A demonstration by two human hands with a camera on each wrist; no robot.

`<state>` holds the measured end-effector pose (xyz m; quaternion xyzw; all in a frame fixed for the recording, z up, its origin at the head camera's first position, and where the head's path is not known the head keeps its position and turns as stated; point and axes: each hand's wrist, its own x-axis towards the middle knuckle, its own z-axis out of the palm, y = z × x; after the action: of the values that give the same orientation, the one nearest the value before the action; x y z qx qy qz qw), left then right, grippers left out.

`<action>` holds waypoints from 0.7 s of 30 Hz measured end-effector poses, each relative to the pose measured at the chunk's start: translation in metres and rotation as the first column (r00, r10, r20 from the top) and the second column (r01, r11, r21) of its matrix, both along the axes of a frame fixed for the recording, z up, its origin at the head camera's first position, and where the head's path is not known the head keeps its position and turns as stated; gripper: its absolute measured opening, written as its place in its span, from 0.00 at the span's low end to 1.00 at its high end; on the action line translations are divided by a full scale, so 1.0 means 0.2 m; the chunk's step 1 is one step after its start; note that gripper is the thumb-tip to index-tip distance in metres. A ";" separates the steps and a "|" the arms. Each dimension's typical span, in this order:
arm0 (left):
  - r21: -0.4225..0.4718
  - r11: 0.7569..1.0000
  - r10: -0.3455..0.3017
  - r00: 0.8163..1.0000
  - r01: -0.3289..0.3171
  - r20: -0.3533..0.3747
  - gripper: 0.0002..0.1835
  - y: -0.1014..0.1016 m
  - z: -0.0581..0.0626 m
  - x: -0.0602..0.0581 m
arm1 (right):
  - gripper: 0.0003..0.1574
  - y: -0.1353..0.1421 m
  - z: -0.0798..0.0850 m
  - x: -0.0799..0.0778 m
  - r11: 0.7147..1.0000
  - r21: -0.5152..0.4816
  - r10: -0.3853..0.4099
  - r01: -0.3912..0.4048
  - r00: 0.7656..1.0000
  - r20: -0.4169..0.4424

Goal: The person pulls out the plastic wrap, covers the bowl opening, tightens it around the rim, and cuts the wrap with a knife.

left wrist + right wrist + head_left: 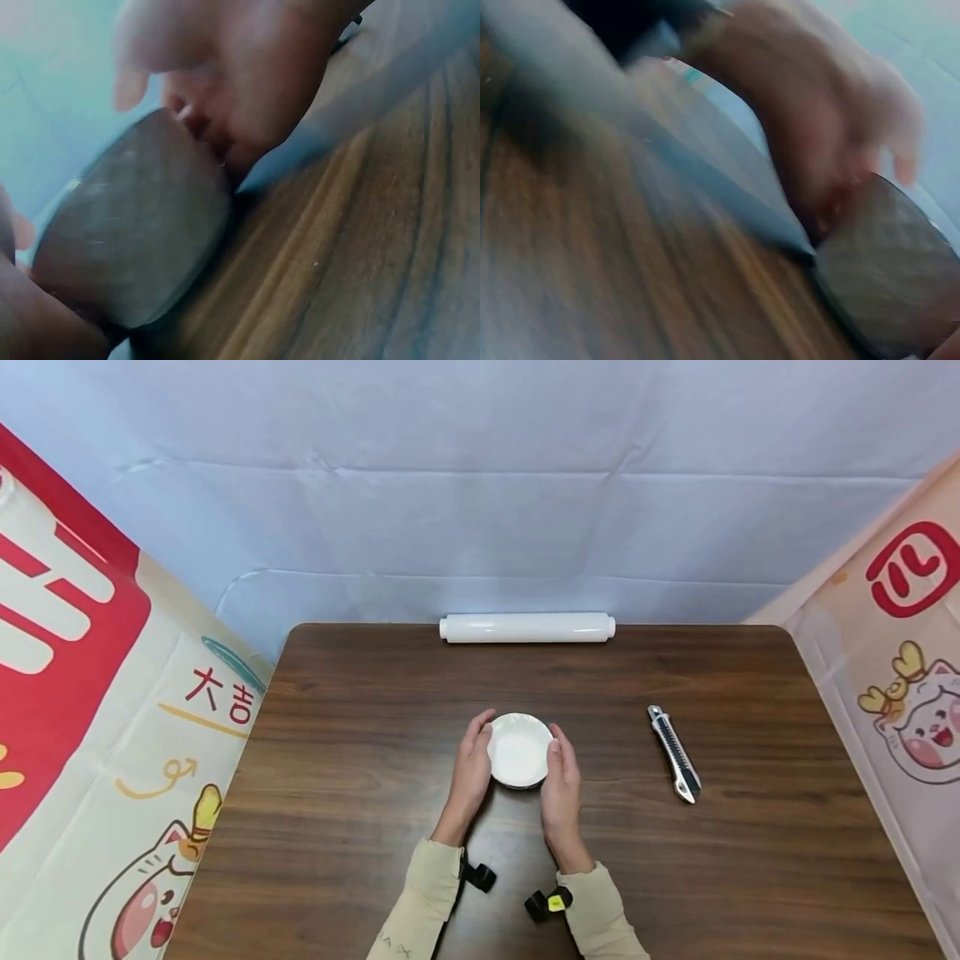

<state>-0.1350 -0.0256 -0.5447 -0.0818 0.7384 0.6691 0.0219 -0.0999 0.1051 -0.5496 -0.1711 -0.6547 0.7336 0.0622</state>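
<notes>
left hand [471, 766], right hand [561, 774], cupping white bowl [518, 749]

A roll of cling film [527, 627] lies at the table's [360, 710] twelve o'clock edge; a utility knife [674, 753] at three o'clock; cartoon-cat banners [112, 760] flank both sides.

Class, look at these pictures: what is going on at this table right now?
A person holds a small white bowl between both hands on a dark wooden table, the left hand on its left side and the right hand on its right. A roll of cling film lies at the far edge, and a utility knife lies untouched to the right.
</notes>
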 end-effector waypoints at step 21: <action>0.159 0.987 0.006 1.000 -0.008 0.016 0.20 0.05 -0.05 -0.03 | 0.26 -0.01 -0.08 -0.05 0.900 0.418 -0.141 0.124 0.990 0.010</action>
<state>-0.1401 -0.0164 -0.5548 -0.0874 0.6822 0.7253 0.0316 -0.1108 0.1025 -0.5662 -0.2127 -0.7839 0.5677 0.1341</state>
